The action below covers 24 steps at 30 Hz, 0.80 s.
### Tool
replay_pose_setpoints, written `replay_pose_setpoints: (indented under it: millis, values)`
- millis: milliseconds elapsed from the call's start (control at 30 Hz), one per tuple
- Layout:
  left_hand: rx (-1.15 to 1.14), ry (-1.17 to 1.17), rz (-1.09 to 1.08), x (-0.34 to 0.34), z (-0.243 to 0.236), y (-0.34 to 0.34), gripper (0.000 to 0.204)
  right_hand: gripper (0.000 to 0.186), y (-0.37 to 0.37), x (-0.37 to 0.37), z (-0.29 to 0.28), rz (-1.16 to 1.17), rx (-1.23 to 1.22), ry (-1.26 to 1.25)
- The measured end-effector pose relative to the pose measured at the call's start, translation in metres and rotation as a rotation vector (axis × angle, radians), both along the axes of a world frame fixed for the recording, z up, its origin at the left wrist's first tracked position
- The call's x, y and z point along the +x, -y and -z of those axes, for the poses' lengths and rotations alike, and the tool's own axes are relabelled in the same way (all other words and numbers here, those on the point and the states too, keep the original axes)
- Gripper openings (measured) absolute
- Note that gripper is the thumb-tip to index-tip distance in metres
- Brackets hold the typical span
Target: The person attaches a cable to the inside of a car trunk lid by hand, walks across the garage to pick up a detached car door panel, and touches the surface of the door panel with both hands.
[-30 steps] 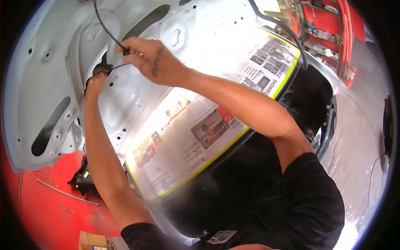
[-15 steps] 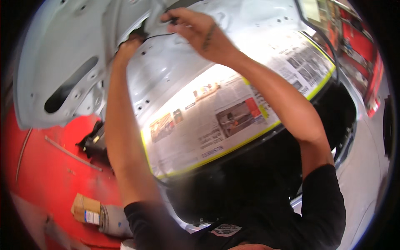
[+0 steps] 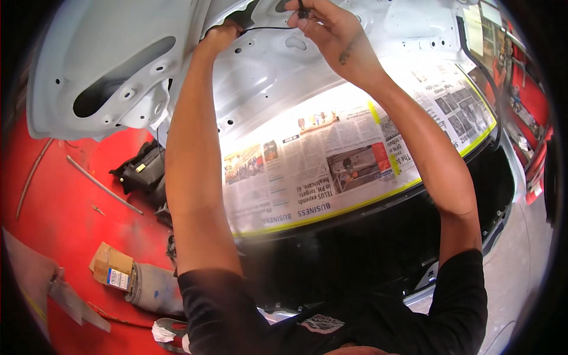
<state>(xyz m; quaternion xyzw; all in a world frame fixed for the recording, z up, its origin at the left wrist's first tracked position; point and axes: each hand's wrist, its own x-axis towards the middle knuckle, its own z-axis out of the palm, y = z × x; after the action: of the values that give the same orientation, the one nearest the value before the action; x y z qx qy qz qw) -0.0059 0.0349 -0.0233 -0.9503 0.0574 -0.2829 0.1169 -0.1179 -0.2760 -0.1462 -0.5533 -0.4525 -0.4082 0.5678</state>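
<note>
My left hand (image 3: 220, 36) is raised to a dark opening in the white metal panel (image 3: 127, 59), its fingers curled and partly hidden at the edge, beside a thin black cable (image 3: 269, 28). To its right my right hand (image 3: 337, 41) pinches a small black connector (image 3: 303, 13) near the top of the view, with the cable running toward it from the opening. Below both hands a pane covered in newspaper (image 3: 278, 177) is edged with yellow tape, above a large dark area of the car (image 3: 331, 260).
A red surface (image 3: 59, 189) at left has thin strips (image 3: 103, 183), a crumpled black part (image 3: 142, 168), a cardboard box (image 3: 109, 266) and a grey cylindrical container (image 3: 154, 290). Red racks (image 3: 529, 100) stand at the upper right, beside the grey floor (image 3: 520, 266).
The view has shifted, so the panel and both my arms sit higher and farther right. More of the red surface shows. My right hand still holds the connector.
</note>
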Motion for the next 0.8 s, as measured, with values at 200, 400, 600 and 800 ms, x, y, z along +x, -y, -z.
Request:
replay_pose_setpoints:
  millis: [200, 400, 600, 800]
  values:
    - [-0.231, -0.068, -0.002, 0.008, -0.005, 0.004, 0.037, 0.030, -0.004, -0.003, -0.005, -0.016, -0.010, -0.013]
    - [-0.288, -0.061, 0.036, 0.002, -0.003, 0.008, 0.039, 0.036, -0.009, -0.001, -0.007, -0.048, 0.023, 0.045]
    - [-0.337, -0.016, -0.008, -0.001, -0.001, 0.011, 0.040, 0.033, -0.004, 0.001, -0.011, -0.060, 0.020, 0.074]
    - [-0.250, -0.067, -0.022, -0.001, -0.003, 0.019, 0.035, 0.027, -0.009, 0.012, -0.012, 0.036, 0.005, 0.128]
